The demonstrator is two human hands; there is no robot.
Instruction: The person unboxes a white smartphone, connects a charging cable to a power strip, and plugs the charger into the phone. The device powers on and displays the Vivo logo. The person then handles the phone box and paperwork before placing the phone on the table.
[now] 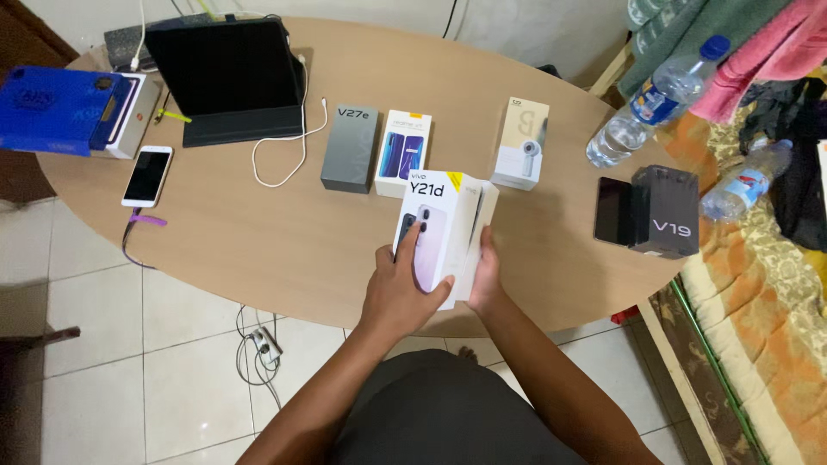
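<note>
I hold a white phone box [444, 222] with a phone picture on its lid above the near edge of the oval wooden table [258, 250]. My left hand [398, 294] grips its lower left side, fingers spread across the lid. My right hand [485, 274] clasps the box's right edge. The box is tilted, its lid facing up.
Behind the box stand a grey phone box [351, 148], a white and blue phone box [403, 153] and a cream camera box [522, 143]. A black box [664, 212] and dark phone [612, 211] lie right. Left: tablet [226, 76], white phone [147, 176], blue box [56, 110]. Bottles [656, 101] at right.
</note>
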